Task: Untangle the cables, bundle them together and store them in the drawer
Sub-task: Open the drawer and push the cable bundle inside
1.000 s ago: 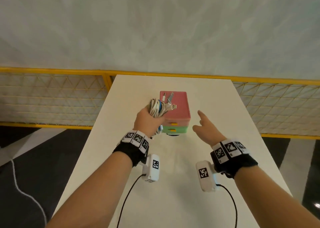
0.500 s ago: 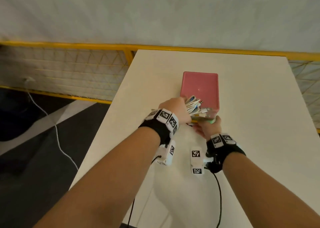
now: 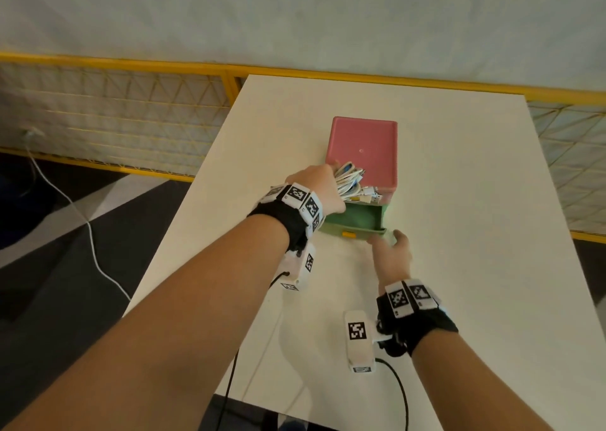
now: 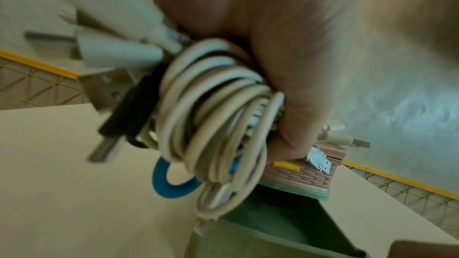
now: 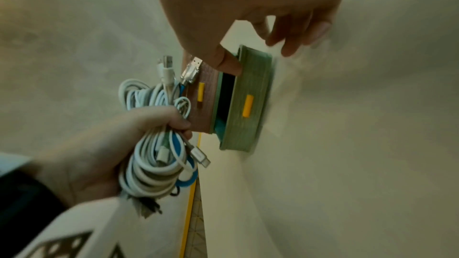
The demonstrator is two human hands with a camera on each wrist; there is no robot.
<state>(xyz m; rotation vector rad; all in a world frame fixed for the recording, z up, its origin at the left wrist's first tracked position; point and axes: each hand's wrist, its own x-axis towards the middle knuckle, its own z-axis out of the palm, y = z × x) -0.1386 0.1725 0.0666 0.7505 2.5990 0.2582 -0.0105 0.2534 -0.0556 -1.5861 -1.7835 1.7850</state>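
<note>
Your left hand (image 3: 316,188) gripped one cable bundle (image 3: 352,181); your right hand (image 3: 390,253) pinched the one open green drawer (image 3: 354,222) of two.

White table (image 3: 459,201), yellow mesh fence (image 3: 114,128), white floor cord (image 3: 82,214)

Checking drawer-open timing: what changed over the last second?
The right hand went from raised and empty to gripping the green drawer front, now pulled out toward the person. The left hand brought the cable bundle down to just above the open drawer. Unchanged: bundle gripped, pink drawer shut, unit in place.
</note>
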